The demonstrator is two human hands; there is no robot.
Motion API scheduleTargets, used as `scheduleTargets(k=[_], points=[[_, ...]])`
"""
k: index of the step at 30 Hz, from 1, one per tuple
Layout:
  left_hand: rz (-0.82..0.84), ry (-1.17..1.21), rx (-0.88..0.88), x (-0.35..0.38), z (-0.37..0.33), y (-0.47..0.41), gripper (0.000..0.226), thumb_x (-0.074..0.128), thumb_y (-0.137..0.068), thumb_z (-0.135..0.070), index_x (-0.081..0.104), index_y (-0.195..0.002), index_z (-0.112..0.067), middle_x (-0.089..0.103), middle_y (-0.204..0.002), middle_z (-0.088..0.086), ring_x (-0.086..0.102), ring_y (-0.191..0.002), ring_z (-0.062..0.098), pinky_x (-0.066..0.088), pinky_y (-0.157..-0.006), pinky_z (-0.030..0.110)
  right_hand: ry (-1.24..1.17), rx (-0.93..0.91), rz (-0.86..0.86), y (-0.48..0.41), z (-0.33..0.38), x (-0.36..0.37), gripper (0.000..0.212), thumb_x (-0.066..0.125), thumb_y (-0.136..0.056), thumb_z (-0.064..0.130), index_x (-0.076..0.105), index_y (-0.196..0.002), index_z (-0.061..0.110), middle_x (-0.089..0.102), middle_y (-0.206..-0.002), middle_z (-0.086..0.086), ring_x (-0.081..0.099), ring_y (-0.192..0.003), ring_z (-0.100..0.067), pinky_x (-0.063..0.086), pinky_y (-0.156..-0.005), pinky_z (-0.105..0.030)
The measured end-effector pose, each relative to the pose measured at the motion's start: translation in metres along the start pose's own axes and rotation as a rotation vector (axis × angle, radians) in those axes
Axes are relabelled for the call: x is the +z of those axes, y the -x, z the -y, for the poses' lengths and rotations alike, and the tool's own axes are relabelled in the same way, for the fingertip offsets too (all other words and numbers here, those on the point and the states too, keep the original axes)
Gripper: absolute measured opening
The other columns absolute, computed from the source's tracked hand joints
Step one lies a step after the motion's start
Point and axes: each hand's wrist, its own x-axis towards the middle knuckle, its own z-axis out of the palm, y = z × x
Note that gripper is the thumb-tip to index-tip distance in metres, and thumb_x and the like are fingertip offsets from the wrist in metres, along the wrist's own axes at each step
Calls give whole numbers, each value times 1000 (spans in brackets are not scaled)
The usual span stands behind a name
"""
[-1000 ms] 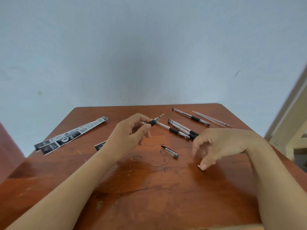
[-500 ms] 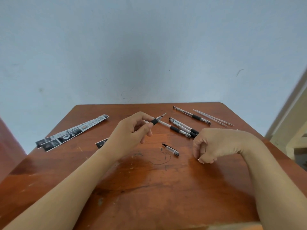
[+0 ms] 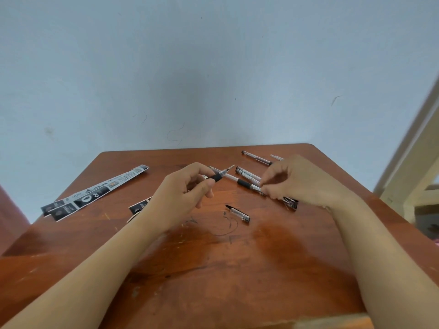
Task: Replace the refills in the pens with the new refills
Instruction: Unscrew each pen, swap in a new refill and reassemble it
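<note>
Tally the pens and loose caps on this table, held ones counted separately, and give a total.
Held pen in left hand: 1
Lying pens on table: 4
Loose cap: 1
Total: 6

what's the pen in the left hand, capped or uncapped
Uncapped: the pen in the left hand shows its bare tip; a loose cap lies on the table.

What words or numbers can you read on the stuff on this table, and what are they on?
"8": on the long black-and-white wrapper.
Rest of that wrapper's print: too small to read.
Lettering on the black scrap: blurred.
Print on the pen barrels: too small to read.
</note>
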Motion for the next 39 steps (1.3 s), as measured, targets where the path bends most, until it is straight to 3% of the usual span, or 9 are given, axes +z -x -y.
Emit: scheduleTargets(k=[2,4,8,13,25,30,36,39], points=[[8,-3,1,0,0,0,21,50,-89,-14,52,-84,-34,63,-66,-6,52,-50,2,45,-59,14,-265,-84,-108,0,7,4,22,68,-75,0,67,-64,19,64,-51,12,55,-49,-1,47,-54,-11],[18,-11,1,1,0,0,20,49,-89,-15,52,-84,-34,62,-67,-6,52,-51,2,45,-58,12,-483,-138,-189,-2,11,12,22,66,-76,-2,66,-64,16,61,-47,12,50,-43,0,43,-47,-11],[28,-10,0,1,0,0,21,50,-89,-15,51,-84,-35,62,-67,-7,53,-52,2,45,-57,11,-660,-178,-255,-6,14,26,20,62,-77,-6,65,-67,10,60,-44,6,50,-41,-2,42,-45,-14],[35,-13,2,1,-1,0,19,50,-88,-16,52,-87,-34,62,-68,-6,53,-53,3,46,-58,15,-615,-198,-284,-9,13,31,20,64,-77,-6,65,-68,11,60,-44,5,53,-43,-2,44,-46,-14],[39,20,10,1,0,2,22,56,-86,-15,56,-82,-37,62,-68,-6,50,-51,1,44,-58,15,-508,-242,-155,-7,12,36,20,65,-77,-4,66,-74,16,67,-55,10,61,-50,-1,48,-50,-13],[45,8,8,2,1,1,22,59,-84,-15,57,-82,-37,62,-68,-6,50,-53,1,42,-56,11,-399,-248,-113,-5,14,36,21,65,-79,0,66,-71,20,63,-47,14,56,-45,3,39,-45,-6],[64,-35,7,3,5,2,16,61,-82,-16,61,-86,-31,63,-74,0,49,-58,2,40,-58,10,-76,-255,-124,-7,10,41,34,57,-87,28,54,-53,26,53,-39,19,48,-40,2,34,-47,-7],[58,-7,6,4,4,2,18,61,-83,-15,60,-85,-33,63,-72,-2,49,-57,2,41,-58,11,-74,-258,-136,-7,11,41,28,52,-83,43,54,-58,30,55,-44,19,50,-44,1,35,-49,-9]])
